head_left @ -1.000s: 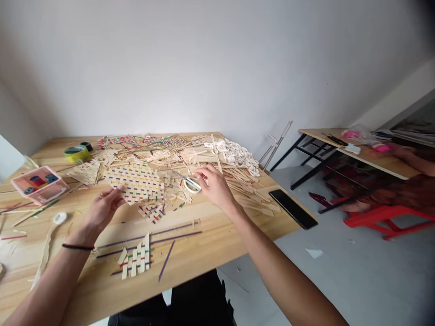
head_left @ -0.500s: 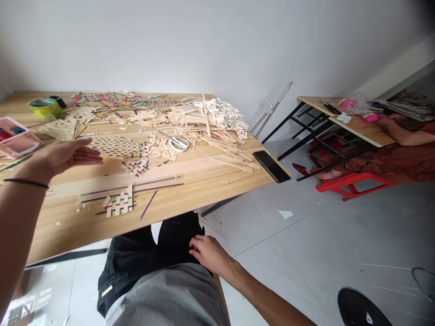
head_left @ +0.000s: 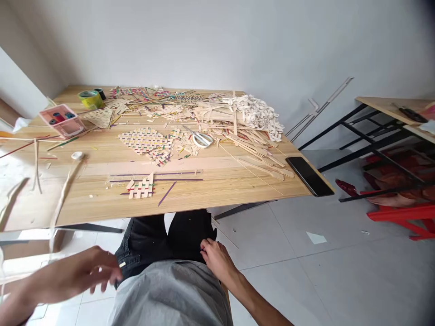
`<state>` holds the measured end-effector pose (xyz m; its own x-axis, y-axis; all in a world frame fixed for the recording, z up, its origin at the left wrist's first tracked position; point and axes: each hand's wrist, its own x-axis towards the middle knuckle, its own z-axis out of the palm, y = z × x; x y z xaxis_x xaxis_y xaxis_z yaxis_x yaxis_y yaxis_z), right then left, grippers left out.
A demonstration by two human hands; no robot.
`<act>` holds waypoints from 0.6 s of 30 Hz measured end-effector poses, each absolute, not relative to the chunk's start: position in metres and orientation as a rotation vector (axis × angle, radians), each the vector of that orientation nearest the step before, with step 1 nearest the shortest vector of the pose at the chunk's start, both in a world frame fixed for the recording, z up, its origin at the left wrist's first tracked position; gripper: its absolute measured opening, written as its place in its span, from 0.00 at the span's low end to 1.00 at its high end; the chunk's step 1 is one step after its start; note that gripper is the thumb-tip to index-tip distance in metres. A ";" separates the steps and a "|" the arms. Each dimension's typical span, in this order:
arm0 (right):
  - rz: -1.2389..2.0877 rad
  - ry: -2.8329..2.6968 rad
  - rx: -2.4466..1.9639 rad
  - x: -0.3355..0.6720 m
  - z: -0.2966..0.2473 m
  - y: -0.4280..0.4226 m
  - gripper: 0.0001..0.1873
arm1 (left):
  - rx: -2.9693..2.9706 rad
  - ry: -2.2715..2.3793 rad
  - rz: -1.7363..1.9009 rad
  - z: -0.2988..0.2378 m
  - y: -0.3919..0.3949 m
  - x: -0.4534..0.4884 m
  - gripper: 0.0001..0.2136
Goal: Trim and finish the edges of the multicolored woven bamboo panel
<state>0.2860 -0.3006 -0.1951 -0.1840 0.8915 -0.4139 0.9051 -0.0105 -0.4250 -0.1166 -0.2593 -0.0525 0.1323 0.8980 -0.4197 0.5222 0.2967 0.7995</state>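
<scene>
My left hand (head_left: 84, 274) hangs in front of the table edge, beside my lap, slightly smeared by motion. Its fingers bend downward, spread a little, and no object shows in them. On my right thigh, over the black trousers (head_left: 188, 233), rests my right hand (head_left: 217, 258) with curled fingers; I see nothing in it. A small woven piece of pale strips (head_left: 142, 187) lies near the table's front edge, beside a purple strip (head_left: 167, 194). Farther back are a larger woven mat (head_left: 141, 139) and white-handled scissors (head_left: 203, 140).
On the wooden table (head_left: 217, 199) are a bundle of pale strips (head_left: 217, 113), a pink box (head_left: 61, 120), yellow tape (head_left: 91, 99) and a black phone (head_left: 310, 175) at the right corner. Another table (head_left: 380, 106) and a red stool (head_left: 408, 217) with a person's foot stand right.
My left hand has come down from above the table to beside my lap. The view has turned left, showing more of the table's left side. My right hand stays on my thigh.
</scene>
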 end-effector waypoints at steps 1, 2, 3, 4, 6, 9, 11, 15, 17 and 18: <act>-0.981 2.209 1.994 0.287 -0.197 -0.302 0.08 | 1.389 1.491 0.247 -0.069 -0.267 -0.122 0.15; -0.989 2.222 1.995 0.289 -0.198 -0.302 0.08 | 1.381 1.476 0.085 -0.085 -0.272 -0.130 0.15; -0.998 2.234 1.998 0.291 -0.200 -0.303 0.09 | 1.355 1.479 0.043 -0.100 -0.276 -0.140 0.15; -1.005 2.247 2.001 0.293 -0.201 -0.304 0.09 | 1.336 1.500 0.040 -0.114 -0.278 -0.151 0.16; -1.026 2.278 1.999 0.295 -0.202 -0.304 0.11 | 1.315 1.566 0.083 -0.139 -0.282 -0.171 0.18; -1.104 2.365 1.931 0.294 -0.189 -0.299 0.10 | 1.314 1.625 0.172 -0.170 -0.289 -0.186 0.24; -1.216 2.450 1.846 0.291 -0.163 -0.292 0.09 | 1.344 1.621 0.254 -0.185 -0.291 -0.179 0.26; -1.474 2.726 1.773 0.291 -0.081 -0.258 0.04 | 1.453 1.610 0.461 -0.193 -0.293 -0.150 0.23; -1.292 2.921 1.859 0.300 -0.045 -0.228 0.05 | 1.509 1.664 0.585 -0.182 -0.299 -0.147 0.20; -1.164 2.986 1.951 0.307 -0.032 -0.210 0.05 | 1.516 1.726 0.664 -0.173 -0.304 -0.149 0.18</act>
